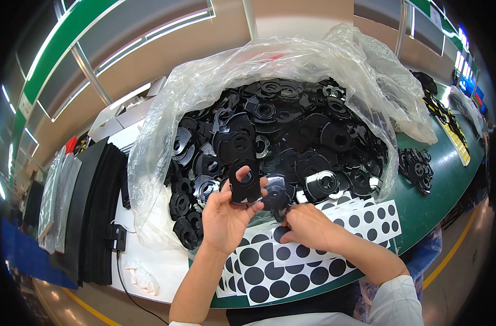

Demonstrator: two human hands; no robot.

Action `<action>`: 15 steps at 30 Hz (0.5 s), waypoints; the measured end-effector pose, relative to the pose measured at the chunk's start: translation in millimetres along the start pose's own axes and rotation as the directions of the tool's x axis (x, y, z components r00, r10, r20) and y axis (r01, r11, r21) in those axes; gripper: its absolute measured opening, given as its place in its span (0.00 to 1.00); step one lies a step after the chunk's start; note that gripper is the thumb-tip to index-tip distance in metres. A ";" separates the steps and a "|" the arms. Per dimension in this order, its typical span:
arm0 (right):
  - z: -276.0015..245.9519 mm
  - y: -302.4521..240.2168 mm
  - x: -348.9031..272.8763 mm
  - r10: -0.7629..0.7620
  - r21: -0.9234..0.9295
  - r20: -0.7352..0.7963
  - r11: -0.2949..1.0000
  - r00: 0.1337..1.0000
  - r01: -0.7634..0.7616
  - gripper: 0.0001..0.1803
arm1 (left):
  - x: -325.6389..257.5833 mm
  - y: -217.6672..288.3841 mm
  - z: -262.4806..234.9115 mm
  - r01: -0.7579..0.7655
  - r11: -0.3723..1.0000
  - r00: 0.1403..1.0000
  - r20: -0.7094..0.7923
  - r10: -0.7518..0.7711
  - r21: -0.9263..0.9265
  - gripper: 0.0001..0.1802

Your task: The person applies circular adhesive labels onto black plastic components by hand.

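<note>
My left hand [224, 225] is raised at the near edge of the pile, fingers wrapped round a black plastic part [244, 187] with a round hole through it. Lower and to the right, my right hand [313, 227] is closed in a pinch over sheets of round black stickers [299, 280]. What its fingertips hold, if anything, is hidden; a dark glossy part [276, 193] lies just beyond them. Many similar black plastic parts [313, 163] with ring-shaped openings fill a large clear plastic bag [155, 146] in front of me.
A green tabletop [443, 187] carries a smaller heap of black parts [416, 168] at the right. Dark foam sheets [95, 212] stand at the left, beside a small black device [116, 237] with a cable. A crumpled white cloth [142, 278] lies near the front left.
</note>
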State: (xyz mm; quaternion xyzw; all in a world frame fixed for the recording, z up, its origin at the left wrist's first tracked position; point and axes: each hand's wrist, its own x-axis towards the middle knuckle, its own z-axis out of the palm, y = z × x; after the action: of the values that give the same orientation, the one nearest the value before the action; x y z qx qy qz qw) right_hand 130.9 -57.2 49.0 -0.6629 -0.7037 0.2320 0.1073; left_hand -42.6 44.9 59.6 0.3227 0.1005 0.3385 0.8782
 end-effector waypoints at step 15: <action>18.1 -9.5 -25.1 -0.164 -0.107 -0.281 0.984 0.946 0.139 0.07 | -11.0 -24.8 16.6 -0.099 -0.115 0.990 0.110 0.092 0.988 0.39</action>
State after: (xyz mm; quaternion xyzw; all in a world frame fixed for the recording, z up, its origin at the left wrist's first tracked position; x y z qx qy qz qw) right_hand 116.7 -85.3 41.6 -0.6375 -0.7387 0.0934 0.1979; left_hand -31.2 15.4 56.2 0.8752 0.2932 0.2130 0.3204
